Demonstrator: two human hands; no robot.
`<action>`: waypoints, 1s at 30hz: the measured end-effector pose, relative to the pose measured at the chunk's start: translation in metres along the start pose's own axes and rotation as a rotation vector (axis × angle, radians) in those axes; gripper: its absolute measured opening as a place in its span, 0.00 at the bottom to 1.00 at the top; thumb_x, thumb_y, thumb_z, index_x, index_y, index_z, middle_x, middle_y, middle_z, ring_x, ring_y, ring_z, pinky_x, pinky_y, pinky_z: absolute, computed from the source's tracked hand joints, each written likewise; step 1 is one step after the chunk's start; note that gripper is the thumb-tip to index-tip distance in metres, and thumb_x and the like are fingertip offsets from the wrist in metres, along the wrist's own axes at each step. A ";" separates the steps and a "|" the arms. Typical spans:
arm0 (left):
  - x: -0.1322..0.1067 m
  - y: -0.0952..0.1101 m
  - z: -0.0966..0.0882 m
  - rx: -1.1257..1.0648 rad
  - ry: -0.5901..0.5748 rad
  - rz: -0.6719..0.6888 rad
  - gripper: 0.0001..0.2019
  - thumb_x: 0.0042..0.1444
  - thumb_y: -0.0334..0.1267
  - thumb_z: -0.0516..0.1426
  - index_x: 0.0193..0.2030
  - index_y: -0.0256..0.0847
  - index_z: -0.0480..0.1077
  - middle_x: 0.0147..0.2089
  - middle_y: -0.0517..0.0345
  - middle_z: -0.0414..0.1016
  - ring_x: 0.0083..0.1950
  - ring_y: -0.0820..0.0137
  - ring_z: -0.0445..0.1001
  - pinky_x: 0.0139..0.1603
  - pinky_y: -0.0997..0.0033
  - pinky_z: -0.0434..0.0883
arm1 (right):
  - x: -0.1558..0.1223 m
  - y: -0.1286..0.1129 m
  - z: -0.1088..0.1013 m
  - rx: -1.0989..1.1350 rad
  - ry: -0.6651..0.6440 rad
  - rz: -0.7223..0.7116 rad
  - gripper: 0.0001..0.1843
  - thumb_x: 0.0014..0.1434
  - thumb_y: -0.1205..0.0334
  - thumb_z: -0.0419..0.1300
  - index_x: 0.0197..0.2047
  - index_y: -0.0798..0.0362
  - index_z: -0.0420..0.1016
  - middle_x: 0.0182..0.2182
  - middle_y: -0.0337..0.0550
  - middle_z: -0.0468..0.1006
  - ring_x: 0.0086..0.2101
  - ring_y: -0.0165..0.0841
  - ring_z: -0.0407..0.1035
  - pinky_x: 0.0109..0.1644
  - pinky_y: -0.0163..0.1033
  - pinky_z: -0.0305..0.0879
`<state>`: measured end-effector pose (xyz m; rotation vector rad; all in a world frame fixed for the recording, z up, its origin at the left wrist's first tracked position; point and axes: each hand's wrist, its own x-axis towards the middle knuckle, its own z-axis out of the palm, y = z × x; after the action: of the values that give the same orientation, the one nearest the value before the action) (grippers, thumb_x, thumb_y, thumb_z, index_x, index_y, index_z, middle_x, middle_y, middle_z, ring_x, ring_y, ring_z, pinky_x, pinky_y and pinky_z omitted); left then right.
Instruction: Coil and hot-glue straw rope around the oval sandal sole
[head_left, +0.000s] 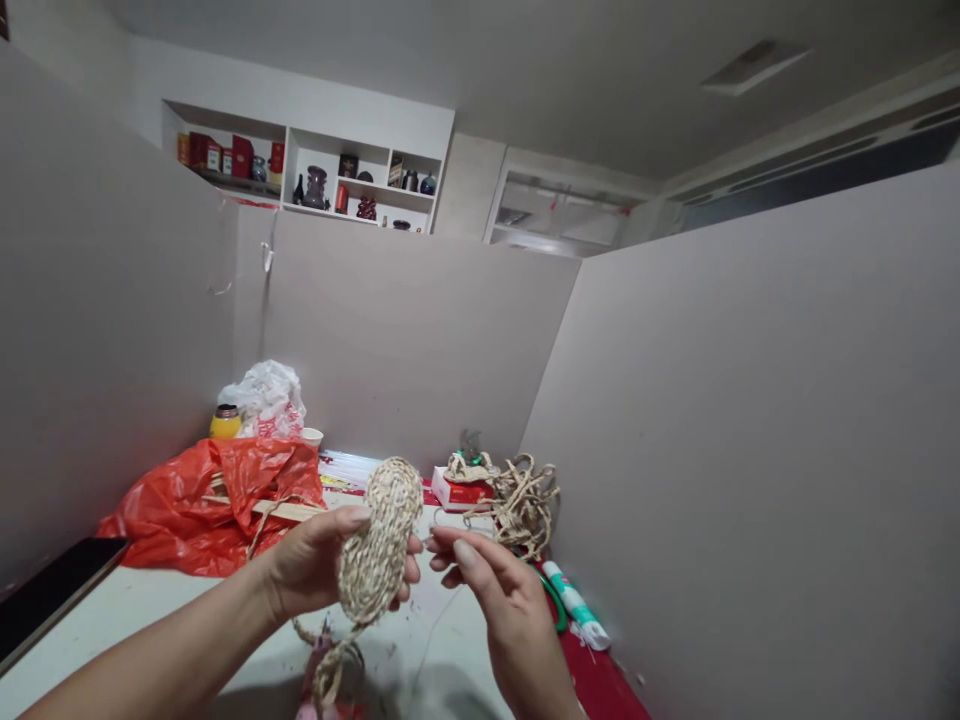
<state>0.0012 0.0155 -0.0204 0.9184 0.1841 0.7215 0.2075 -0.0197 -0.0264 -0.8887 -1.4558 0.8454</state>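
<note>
Head view: gripping the woven sole (381, 540) in the left hand (311, 560), with thumb at the left edge and fingers curled behind to the right edge. Held upright, slightly tilted, above the white tabletop (142, 592). Holding the right hand (510, 590) just beside the sole's right edge, thumb and fingers drawn narrowly together; impossible to judge whether pinched on anything small. Showing a braided tail (349, 648) below the sole's lower end. Also showing, to the left of the sole, a red plastic bag (180, 500) with pale strips (289, 511), and, farther back on that side, a yellow jar (225, 424), a white plastic bag (266, 392) and a white cup (312, 437). Taking in, behind the sole to the right, a red-and-white box (461, 492) and a heap of braided cord (525, 508). Including, well to the right of the sole, a green-and-white roll (574, 603), and far to the left, a dark flat slab (56, 595).
</note>
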 end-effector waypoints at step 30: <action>0.012 -0.030 0.002 0.140 -0.019 -0.130 0.26 0.41 0.51 0.64 0.40 0.27 0.77 0.31 0.43 0.79 0.29 0.66 0.76 0.31 0.71 0.71 | 0.001 0.008 0.009 0.541 -0.291 0.198 0.20 0.55 0.52 0.66 0.48 0.51 0.72 0.31 0.40 0.79 0.21 0.29 0.70 0.24 0.34 0.65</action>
<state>0.0261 0.0102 -0.0411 1.0359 0.2776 0.5846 0.1989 -0.0153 -0.0335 -0.5150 -1.2920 1.4802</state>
